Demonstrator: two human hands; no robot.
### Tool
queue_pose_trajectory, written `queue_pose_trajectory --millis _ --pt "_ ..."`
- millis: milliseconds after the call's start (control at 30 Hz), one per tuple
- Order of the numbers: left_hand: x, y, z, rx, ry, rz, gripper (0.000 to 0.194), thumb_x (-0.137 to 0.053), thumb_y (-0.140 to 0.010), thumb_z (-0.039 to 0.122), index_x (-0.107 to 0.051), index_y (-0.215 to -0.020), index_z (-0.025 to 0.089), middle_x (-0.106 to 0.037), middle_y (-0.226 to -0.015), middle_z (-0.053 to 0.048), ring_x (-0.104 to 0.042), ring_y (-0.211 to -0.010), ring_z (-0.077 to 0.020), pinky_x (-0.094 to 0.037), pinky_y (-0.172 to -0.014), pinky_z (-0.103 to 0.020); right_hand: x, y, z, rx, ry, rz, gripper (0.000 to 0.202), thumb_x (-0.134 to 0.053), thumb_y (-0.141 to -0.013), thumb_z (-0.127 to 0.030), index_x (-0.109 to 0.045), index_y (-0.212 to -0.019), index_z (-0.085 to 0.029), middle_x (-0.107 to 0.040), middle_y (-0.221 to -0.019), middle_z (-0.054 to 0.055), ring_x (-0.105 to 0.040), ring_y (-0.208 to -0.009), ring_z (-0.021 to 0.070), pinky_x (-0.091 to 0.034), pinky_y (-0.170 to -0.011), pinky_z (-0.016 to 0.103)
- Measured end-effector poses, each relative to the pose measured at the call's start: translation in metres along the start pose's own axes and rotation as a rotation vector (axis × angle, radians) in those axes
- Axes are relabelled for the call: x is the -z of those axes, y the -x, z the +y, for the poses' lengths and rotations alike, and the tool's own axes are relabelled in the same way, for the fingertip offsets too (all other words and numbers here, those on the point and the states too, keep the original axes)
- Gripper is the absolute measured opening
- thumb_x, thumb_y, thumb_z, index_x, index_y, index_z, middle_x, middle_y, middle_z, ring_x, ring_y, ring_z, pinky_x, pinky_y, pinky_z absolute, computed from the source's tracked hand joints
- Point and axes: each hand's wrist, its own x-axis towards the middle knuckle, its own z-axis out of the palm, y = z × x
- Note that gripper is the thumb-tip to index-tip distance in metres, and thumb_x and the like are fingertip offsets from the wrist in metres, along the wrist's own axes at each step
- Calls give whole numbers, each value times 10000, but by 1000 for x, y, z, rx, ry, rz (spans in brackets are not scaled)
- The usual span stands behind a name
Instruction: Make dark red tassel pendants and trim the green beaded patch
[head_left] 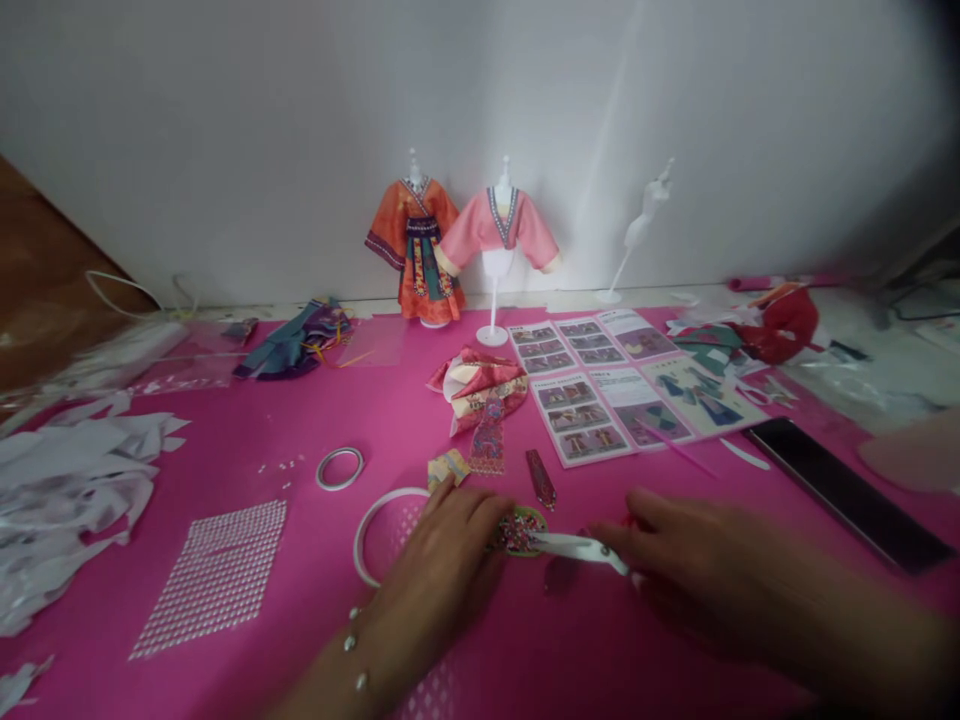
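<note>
My left hand [442, 545] is closed on a small patterned fabric piece [523, 528] with a light green edge, its dotted face showing past the fingers. My right hand [686, 545] grips white scissors [574, 547], whose blades point left and meet the fabric piece. The scissors' handles are mostly hidden by my fingers. Under and beside my left wrist lies a white ring [364, 540] with pink mesh. Just beyond my hands are a dark red patterned strip [540, 478], a yellow patterned scrap [448, 467] and a patterned fabric panel [488, 440].
A pink mat [300, 610] covers the table. Left are a gem sheet [214, 570], a tape roll [340, 468] and white scraps [67, 490]. Behind stand dressed mannequins in orange [424, 250] and pink [499, 235]. Right are an instruction sheet [581, 400] and a phone [847, 495].
</note>
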Motion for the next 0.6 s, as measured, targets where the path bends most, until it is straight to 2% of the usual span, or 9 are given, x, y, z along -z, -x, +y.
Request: queue_pose_trajectory --millis 133,267,433,600 --pt "-2 1 -2 9 45 7 412 -569 -916 68 -459 -1254 277 -662 -1138 -27 -618 -1055 -235 -373 -1115 -578 0 -7 0 106 119 -19 407 -447 -784 26 -683 -980 -242 -691 -777 27 -651 -527 201 -335 -456 331" --pt "0 1 0 23 78 -22 386 -550 -936 64 -463 -1247 275 -659 -1129 -15 -615 -1070 -216 -330 -1152 -560 -5 -7 0 165 176 -18 413 -450 -743 40 -671 -963 -232 -700 -774 27 -626 -480 200 -265 -427 354" --pt "1 2 0 35 83 -11 368 -556 -943 83 -469 -1234 289 -656 -1102 1 -615 -1052 -216 -361 -1137 -552 -12 -9 0 187 190 7 380 -502 -724 35 -662 -959 -217 -707 -780 29 -608 -470 179 -275 -427 341" --pt "1 2 -1 23 87 -11 375 -582 -933 83 -471 -1231 281 -665 -1118 4 -626 -1058 -208 -356 -1145 -547 -11 -12 0 194 207 -31 360 -527 -731 19 -673 -976 -201 -730 -804 41 -599 -470 175 -303 -427 338"
